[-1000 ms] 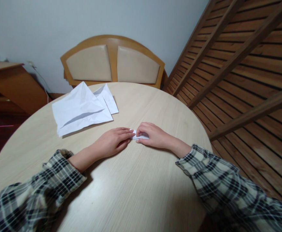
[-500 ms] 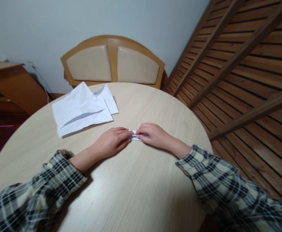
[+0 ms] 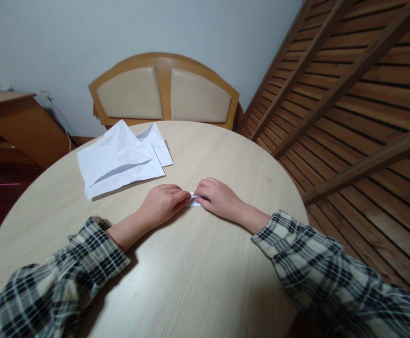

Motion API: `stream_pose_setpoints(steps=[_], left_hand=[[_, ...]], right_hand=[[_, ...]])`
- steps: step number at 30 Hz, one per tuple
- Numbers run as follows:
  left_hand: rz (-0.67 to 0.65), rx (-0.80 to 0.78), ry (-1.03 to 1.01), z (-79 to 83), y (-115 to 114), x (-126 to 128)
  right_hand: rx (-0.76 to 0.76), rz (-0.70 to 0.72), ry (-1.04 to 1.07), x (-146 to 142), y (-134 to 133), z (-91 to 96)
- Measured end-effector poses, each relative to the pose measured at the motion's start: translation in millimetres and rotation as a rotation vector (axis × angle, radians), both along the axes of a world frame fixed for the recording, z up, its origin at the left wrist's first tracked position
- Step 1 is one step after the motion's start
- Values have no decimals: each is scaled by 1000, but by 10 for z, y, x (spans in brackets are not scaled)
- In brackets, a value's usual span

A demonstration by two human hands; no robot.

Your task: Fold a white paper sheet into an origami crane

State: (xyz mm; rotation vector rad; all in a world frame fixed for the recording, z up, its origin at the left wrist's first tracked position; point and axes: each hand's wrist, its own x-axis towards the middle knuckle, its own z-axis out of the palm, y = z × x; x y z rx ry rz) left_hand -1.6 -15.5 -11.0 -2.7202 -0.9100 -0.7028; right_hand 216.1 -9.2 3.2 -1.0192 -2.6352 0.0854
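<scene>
A small folded piece of white paper [image 3: 193, 203] lies on the round table [image 3: 191, 272], mostly covered by my fingers. From the left, my left hand [image 3: 163, 202] pinches it, thumb and fingertips closed together at its edge. On the other side my right hand [image 3: 218, 197] is closed on it as well, its fingers curled over the top and the thumb below. A thin raised fold shows between the two sets of fingertips. Much of the paper's shape is hidden under the hands.
Creased white paper sheets [image 3: 120, 155] lie at the table's far left, one partly over another. Behind the table stands a headboard-like panel [image 3: 166, 84] with two cream pads. A slatted wooden screen [image 3: 349, 103] leans along the right, and a wooden desk [image 3: 15, 122] stands left.
My left fingers have closed from lying flatter into a tighter pinch on the paper. My right hand has shifted slightly left, so the fingertips are closer together.
</scene>
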Motion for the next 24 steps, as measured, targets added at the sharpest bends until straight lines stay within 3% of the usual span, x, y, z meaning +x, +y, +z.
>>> stream_pose_setpoints(steps=[5,9,12,15,18,24], left_hand=[[9,53,-143,54,-23,-2],[126,80,-442,122,-33,-3],[194,65,-684,106,-1,-24],[187,-13,-789,43,52,-44],[180,-150,-748,3,83,-45],[13,-338,-346,44,62,-29]], right_hand=[[-17,-22,126,-4,-2,-13],[-59,-80,300,13,6,-3],[-107,-180,473,27,11,20],[-142,-251,640,29,13,35],[-249,-238,798,10,9,40],[-567,-117,900,-47,-23,49]])
